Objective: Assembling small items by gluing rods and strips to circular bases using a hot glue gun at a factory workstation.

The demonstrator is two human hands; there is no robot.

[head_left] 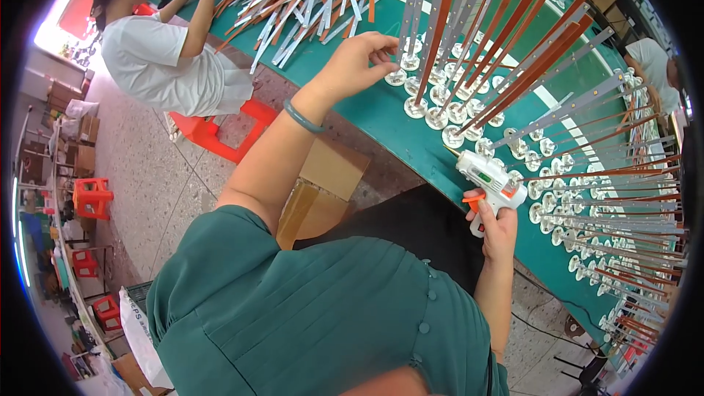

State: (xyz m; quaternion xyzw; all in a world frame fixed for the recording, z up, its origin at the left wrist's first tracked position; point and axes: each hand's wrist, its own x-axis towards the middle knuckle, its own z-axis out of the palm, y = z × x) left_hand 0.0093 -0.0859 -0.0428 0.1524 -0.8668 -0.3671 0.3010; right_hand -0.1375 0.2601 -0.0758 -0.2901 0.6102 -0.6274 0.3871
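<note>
My right hand is wrapped round the handle of a white hot glue gun with an orange trigger. The gun's nozzle points up and left, toward the round white base of a strip stand. My left hand reaches over the green table, fingers bent and thumb apart, beside an upright grey strip dotted with small lights. No thing shows between its fingers. Around both hands stand several such strips, grey or brown, on round white bases.
Loose strips lie heaped at the far left of the green table. Rows of standing strips fill its right side. A co-worker in white sits far left by a red stool. A cardboard box is below the table edge.
</note>
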